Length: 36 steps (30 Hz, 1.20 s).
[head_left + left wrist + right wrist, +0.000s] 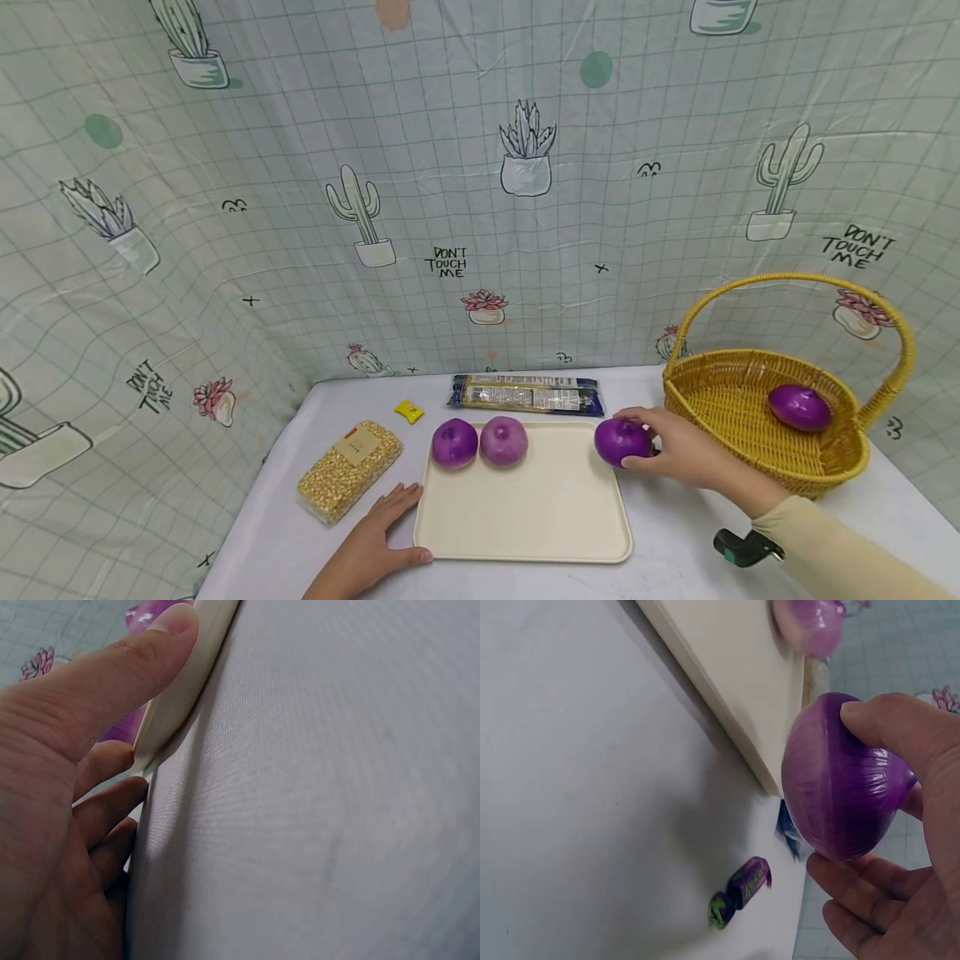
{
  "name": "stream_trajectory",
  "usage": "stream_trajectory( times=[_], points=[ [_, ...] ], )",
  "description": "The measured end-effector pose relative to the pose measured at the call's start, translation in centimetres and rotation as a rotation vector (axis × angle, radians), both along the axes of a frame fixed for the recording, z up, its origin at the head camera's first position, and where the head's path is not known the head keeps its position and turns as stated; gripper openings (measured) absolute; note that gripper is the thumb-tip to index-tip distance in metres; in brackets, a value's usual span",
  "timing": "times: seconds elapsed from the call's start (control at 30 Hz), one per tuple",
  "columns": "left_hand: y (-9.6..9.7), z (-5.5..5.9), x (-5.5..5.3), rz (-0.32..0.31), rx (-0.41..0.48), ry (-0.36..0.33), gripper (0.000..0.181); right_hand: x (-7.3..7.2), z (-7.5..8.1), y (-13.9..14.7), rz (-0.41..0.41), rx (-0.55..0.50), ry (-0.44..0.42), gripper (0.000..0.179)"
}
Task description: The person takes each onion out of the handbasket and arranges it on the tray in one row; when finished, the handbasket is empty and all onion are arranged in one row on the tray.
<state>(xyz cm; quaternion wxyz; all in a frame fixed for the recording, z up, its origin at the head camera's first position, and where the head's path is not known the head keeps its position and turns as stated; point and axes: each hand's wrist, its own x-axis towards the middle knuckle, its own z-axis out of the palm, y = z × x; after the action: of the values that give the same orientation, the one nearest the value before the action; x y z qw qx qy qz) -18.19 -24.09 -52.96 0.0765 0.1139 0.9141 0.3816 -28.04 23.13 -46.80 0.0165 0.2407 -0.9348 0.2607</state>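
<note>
Right of centre in the head view, we see the right hand [670, 442] clamped round a glossy, round purple onion [617, 443] at the upper-right corner of a cream rectangular tray [525, 517]. Left of centre below, the left hand [377, 536], thumb and fingers apart, touches its left edge. We find a round dark-purple onion [454, 445] and a round lilac onion [504, 443] at the tray's upper left.

A pale cloth [420, 125] with a green grid hangs behind the table [270, 542] and along its left side, creased in places. Printed on it are potted cacti [358, 208], pink succulents [484, 305], green dots [596, 69] and the words "DON'T TOUCH ME" [448, 262]. The table is white, the light soft.
</note>
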Motion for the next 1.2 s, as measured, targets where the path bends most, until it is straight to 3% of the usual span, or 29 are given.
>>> stream_trajectory(
  times=[0.73,1.2],
  points=[
    [0.2,0.0,0.0,0.041,-0.029,-0.019,0.097,-1.0,-1.8,-4.1,0.025,-0.044,-0.035,0.064],
    [0.0,0.1,0.1,0.022,-0.027,-0.003,0.096,-2.1,-2.9,-6.5,0.02,-0.051,-0.044,0.066]
  ],
)
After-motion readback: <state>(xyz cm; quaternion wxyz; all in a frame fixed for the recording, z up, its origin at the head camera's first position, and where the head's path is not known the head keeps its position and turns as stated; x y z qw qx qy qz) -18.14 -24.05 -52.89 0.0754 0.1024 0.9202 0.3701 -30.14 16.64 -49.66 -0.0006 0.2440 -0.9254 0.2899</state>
